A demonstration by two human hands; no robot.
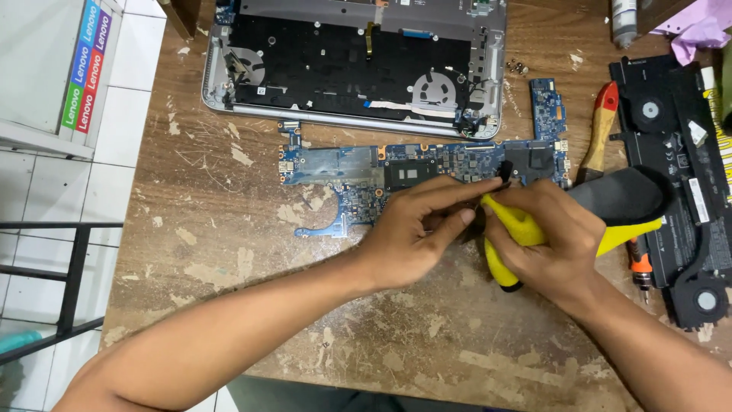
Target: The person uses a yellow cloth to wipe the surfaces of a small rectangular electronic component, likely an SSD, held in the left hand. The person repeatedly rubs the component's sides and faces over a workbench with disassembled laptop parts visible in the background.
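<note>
The right hand (545, 236) is wrapped around a yellow and black plastic tool with a narrow black nozzle (534, 229), which looks like a small blower, and presses the nozzle tip against a long blue laptop circuit board (427, 172) lying flat on the worn, scratched wooden surface (229, 229). The left hand (419, 229) is closed narrow just beside it, thumb and forefinger pinched at the tool's tip; what they pinch is too small to tell. Both hands cover the near edge of the board's right half.

Just beyond the board, on the far side, lies an opened silver laptop base (354, 65), its black inside and two round fans showing. To the right of the hands, a wooden-handled tool with a red end (598, 133) lies slanted beside the board's right end. Further right sits a black flat battery and fan assembly (679, 145), partly hidden behind the yellow tool's black body. A small orange and black driver (640, 267) lies between the right wrist and that assembly. A few small screws (518, 67) rest near the laptop's right corner. Crumpled pink paper (698, 30) lies at the far right. Left of the surface, a white tiled floor (114, 152) and a black metal frame (69, 282) show.
</note>
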